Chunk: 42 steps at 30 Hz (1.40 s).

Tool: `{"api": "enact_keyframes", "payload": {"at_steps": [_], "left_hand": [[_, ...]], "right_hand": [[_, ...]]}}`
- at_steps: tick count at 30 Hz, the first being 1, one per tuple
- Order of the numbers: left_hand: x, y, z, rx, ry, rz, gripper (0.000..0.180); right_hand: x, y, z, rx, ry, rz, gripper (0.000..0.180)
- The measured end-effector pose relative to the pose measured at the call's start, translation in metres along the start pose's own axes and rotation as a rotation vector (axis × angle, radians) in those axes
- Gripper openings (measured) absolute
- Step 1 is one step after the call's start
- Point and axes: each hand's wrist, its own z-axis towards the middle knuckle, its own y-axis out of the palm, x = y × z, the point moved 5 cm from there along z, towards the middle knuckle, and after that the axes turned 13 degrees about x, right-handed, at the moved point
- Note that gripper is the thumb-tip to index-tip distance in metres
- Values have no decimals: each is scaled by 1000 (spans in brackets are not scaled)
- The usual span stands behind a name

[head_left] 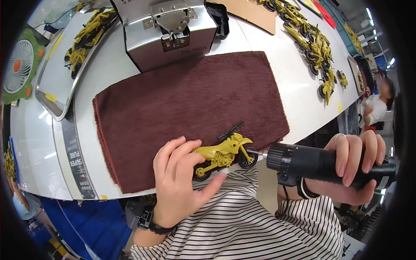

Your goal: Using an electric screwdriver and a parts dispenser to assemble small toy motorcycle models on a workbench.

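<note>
My left hand (175, 180) grips a small yellow toy motorcycle (223, 154) with black wheels and black handlebars, holding it at the near edge of a dark brown towel (186, 99). My right hand (357, 167) is wrapped around a black electric screwdriver (320, 164), held level. Its metal bit points left and touches the toy's front wheel hub. A ring sits on one finger of my right hand. I wear a striped shirt and a black wristband on each wrist.
A grey metal machine (171, 34) stands behind the towel on the white table (299, 95). Several yellow toy motorcycles lie in a metal tray (56, 95) at left and in a row (318, 52) at right. A green fan (21, 65) is far left. Another person (377, 104) sits at right.
</note>
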Motion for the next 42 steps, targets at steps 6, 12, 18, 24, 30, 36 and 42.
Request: {"api": "enact_keyframes", "payload": {"at_steps": [6, 12, 18, 24, 30, 36, 42], "left_hand": [[2, 5, 1, 34, -7, 57, 46], [4, 8, 4, 32, 18, 146, 44], [1, 8, 2, 54, -12, 119, 45], [2, 10, 4, 72, -3, 116, 42], [-2, 9, 3, 72, -22, 104, 36], [-2, 8, 1, 78, -83, 69, 44], [-3, 9, 0, 83, -84, 55, 44]], "right_hand": [[15, 29, -5, -126, 54, 28, 32], [31, 41, -9, -229, 111, -39, 34], [36, 40, -10, -335, 200, -94, 34], [37, 55, -12, -396, 164, -108, 33], [53, 76, -13, -592, 352, -68, 31], [47, 70, -18, -486, 181, -61, 30], [49, 75, -19, -666, 384, -251, 21]]}}
